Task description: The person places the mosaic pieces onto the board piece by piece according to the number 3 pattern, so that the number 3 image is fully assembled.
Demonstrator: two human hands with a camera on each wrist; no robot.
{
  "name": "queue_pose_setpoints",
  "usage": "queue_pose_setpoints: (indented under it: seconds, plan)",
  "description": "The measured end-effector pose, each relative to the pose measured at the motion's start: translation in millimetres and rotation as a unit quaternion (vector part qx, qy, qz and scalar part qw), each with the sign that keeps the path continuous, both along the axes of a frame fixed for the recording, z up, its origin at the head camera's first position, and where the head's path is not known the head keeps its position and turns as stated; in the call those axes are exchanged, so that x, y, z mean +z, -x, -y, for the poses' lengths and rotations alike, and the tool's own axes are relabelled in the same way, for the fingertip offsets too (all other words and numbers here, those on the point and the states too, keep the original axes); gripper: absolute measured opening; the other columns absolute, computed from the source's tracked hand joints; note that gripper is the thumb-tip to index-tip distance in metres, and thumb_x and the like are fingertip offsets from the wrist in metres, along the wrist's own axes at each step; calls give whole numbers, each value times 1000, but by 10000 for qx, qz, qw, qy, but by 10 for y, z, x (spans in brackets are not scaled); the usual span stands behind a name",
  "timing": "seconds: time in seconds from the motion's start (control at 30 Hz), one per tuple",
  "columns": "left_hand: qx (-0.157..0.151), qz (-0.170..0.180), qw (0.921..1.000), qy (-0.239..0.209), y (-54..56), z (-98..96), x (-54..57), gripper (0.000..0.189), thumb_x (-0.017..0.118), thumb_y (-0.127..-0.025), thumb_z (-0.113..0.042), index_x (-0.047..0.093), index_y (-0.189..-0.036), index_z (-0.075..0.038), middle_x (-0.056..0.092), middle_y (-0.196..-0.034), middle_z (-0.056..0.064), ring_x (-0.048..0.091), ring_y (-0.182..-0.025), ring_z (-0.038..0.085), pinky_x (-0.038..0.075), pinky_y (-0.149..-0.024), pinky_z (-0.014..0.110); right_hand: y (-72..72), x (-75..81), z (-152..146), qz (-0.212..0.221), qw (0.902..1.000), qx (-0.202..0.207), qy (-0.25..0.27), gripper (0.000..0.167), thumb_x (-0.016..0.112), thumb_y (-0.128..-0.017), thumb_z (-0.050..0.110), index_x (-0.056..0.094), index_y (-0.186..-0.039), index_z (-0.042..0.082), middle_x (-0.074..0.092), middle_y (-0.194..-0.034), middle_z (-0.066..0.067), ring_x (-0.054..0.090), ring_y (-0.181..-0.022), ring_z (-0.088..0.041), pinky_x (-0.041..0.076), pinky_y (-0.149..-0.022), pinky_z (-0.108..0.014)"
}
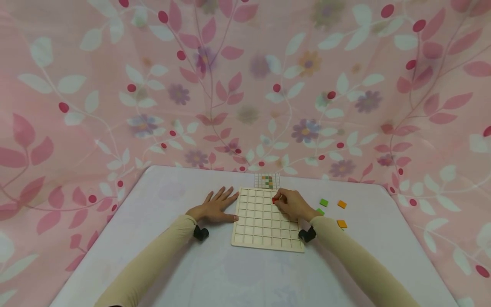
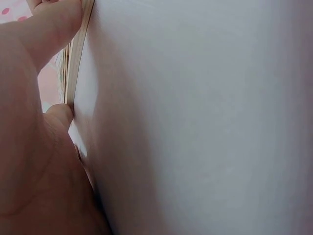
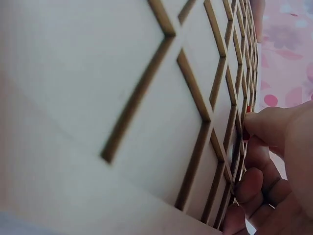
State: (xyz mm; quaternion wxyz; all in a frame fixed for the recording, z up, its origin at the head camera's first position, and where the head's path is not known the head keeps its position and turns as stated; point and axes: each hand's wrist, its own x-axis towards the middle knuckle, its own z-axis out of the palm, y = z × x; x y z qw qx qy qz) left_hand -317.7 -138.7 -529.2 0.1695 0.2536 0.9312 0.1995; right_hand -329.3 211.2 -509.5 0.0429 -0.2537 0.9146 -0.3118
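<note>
A pale wooden board (image 1: 257, 222) with a raised square grid lies on the white table. My left hand (image 1: 215, 207) is spread flat at its left side, with thumb and index fingertip against the edge; the left wrist view shows the thumb at the board's side wall. Over the upper right squares, my right hand (image 1: 294, 205) pinches a small red tile (image 1: 274, 200) between thumb and fingers. Only a sliver of this red tile (image 3: 248, 108) shows in the right wrist view, beside the thumb and right at the grid. The right hand hides some squares beneath it.
Behind the board lies a card (image 1: 267, 181) printed with a grid of orange, green and red squares. Loose green tiles (image 1: 324, 202) and orange tiles (image 1: 342, 204) are scattered right of the board, some partly behind the right sleeve. A pink floral curtain (image 1: 245, 106) hangs behind the table.
</note>
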Motion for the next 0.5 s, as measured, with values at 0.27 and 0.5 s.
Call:
queue_pose_setpoints:
  seconds: [0.27, 0.5]
  plan:
    - [6, 28, 10000, 34, -21, -12, 34, 108, 55, -91, -83, 12, -173, -28, -3, -181, 4, -13, -166, 34, -12, -127, 69, 41, -66, -22, 14, 9997, -65, 254, 9, 72, -102, 15, 77, -108, 11, 65, -79, 3, 49, -66, -11, 41, -62, -23]
    - [76, -83, 9998, 148, 37, -6, -79, 108, 51, -90, -88, 8, -172, -34, -5, -181, 0, -14, -166, 31, -12, -128, 67, 62, -108, -34, 13, 9989, -261, 388, 10, 77, -99, 17, 82, -106, 14, 70, -81, 4, 51, -69, -11, 42, -64, -23]
